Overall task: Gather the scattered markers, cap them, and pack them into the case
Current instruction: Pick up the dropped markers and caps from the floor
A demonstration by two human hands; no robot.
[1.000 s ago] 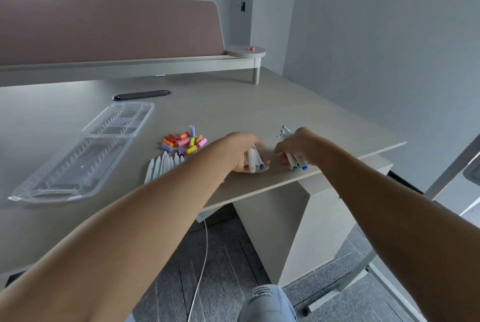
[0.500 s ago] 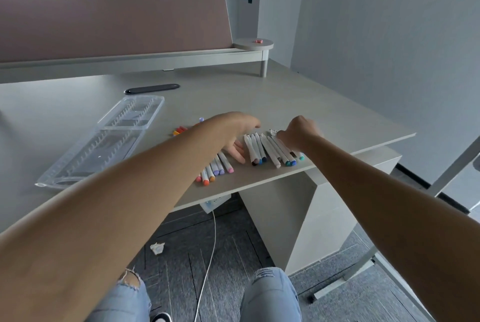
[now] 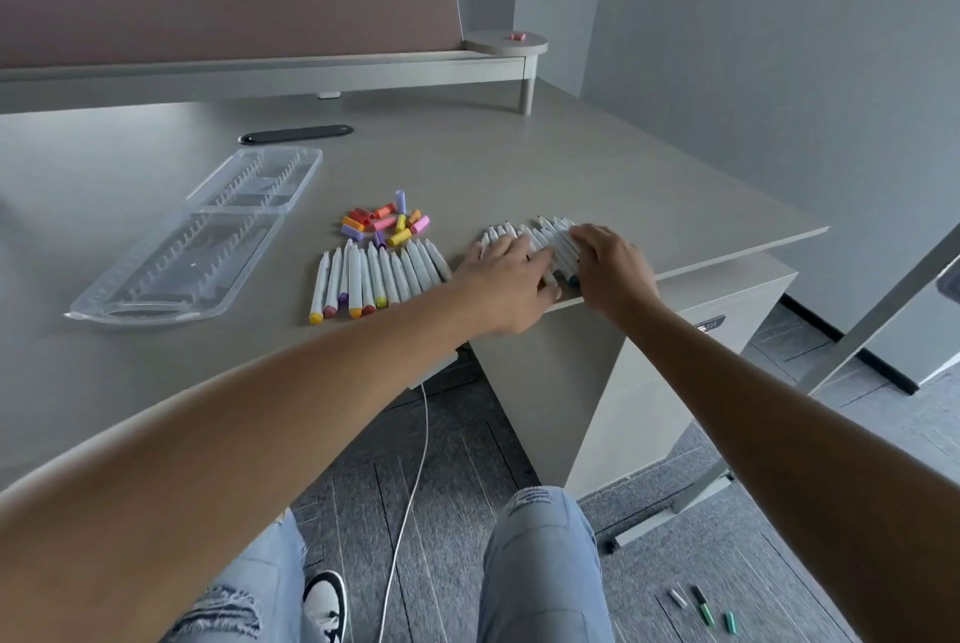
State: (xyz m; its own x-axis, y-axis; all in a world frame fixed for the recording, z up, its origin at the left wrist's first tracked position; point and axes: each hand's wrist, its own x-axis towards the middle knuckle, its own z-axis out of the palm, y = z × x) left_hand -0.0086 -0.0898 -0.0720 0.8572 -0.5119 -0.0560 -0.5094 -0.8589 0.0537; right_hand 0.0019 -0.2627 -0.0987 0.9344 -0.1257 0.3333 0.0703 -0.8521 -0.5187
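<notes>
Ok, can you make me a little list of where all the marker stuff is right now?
case: clear case open on the desk, left, no markers in it
loose caps: pile of caps behind the left row
left row: markers lying side by side
right row: markers under both hands
left hand: flat on them
right hand: resting on them
floor: dropped markers

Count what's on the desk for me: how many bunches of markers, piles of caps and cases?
Marker bunches: 2 (left bunch, right bunch)
Cap pile: 1
Clear case: 1, lying open
Total: 4
</notes>
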